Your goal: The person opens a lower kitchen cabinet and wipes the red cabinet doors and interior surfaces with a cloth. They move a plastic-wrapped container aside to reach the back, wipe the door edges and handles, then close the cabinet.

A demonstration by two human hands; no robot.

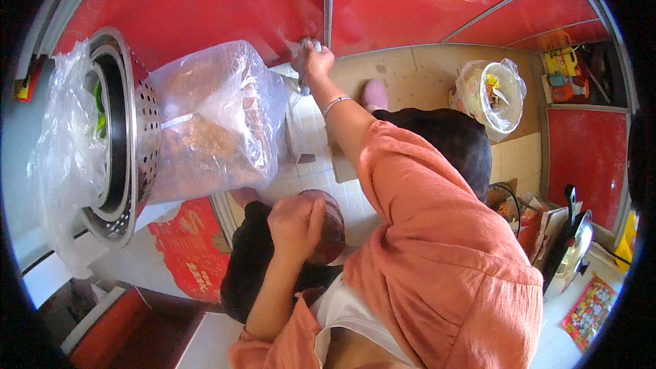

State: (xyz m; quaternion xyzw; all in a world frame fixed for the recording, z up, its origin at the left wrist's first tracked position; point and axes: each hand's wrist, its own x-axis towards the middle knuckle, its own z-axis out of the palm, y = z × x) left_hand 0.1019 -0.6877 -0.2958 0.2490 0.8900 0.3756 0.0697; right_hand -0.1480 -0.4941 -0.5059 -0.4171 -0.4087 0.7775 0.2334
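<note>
My right hand reaches forward to the lower part of a red cabinet door, close to the metal strip at the door's edge. Its fingers are closed on a crumpled greyish cloth, which is mostly hidden by the hand. My left hand is curled into a loose fist above my bent leg, and nothing shows in it. Just beside that fist is a round dark red object, partly covered by hand and forearm; I cannot tell what it is.
At the left, a perforated steel colander with clear plastic and something green stands by a large plastic-wrapped bundle. A lined waste bin is on the tiled floor to the right. Beyond my right elbow are a pan and a glass lid.
</note>
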